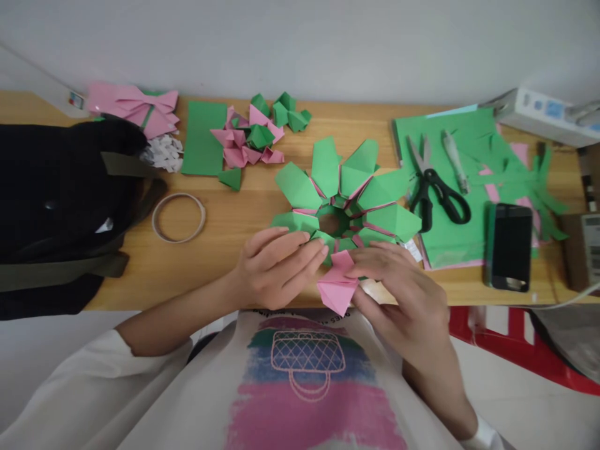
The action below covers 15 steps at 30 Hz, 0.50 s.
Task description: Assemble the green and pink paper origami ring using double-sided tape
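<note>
A green paper flower with pink inner folds stands at the table's front edge, its petals fanned around an open middle. My left hand is closed on its near left side, fingertips on a green petal. Between the thumb and fingers of my right hand is a folded pink paper piece, just in front of the flower's near rim. The near petals are partly hidden behind my hands, and I cannot tell whether the pink piece touches the flower.
Folded pink and green pieces lie behind, beside a green paper stack. A tape roll and black bag are left. Scissors, a cutter and a phone rest right, around green sheets.
</note>
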Available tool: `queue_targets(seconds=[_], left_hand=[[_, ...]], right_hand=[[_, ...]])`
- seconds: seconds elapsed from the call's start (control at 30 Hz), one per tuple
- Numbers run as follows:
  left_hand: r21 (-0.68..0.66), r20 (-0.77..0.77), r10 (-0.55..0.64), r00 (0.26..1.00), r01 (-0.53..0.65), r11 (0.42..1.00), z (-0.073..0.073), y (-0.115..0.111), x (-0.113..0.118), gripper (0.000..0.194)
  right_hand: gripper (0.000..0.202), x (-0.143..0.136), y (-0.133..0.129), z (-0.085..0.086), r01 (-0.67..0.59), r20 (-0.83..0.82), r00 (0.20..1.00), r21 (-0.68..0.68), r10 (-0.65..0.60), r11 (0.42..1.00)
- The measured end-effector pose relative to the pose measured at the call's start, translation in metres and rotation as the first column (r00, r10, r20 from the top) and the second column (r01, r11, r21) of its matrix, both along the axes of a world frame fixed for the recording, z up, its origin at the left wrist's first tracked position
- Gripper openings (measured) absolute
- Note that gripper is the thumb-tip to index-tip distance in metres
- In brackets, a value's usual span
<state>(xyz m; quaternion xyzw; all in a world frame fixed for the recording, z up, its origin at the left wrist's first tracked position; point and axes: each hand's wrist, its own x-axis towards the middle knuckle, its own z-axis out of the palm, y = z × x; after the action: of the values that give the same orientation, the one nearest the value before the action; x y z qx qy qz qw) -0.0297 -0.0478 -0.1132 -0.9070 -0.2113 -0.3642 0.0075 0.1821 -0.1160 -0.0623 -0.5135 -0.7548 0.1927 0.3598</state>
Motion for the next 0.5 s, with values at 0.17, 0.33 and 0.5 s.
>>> queue_targets(seconds=[0.17,0.33,0.5], left_hand=[[0.066,-0.012,0.105,0.994,-0.104,0.992,0.001,-0.007,0.0,0.021],[0.141,0.066,-0.058,0.996,0.048,0.989,-0.022,0.005,-0.005,0.029],[-0.099,0.02,-0.066,0.998,0.067,0.993,-0.025,0.008,-0.005,0.043]], right_hand=[[0.024,-0.001,0.001,-0.001,0.0,-0.009,1.0,0.002,0.0,1.0],[0.023,-0.002,0.002,0.0,0.003,-0.002,1.0,0.008,-0.003,1.0],[0.024,-0.001,0.002,-0.002,0.005,-0.029,1.0,0.014,-0.004,1.0]])
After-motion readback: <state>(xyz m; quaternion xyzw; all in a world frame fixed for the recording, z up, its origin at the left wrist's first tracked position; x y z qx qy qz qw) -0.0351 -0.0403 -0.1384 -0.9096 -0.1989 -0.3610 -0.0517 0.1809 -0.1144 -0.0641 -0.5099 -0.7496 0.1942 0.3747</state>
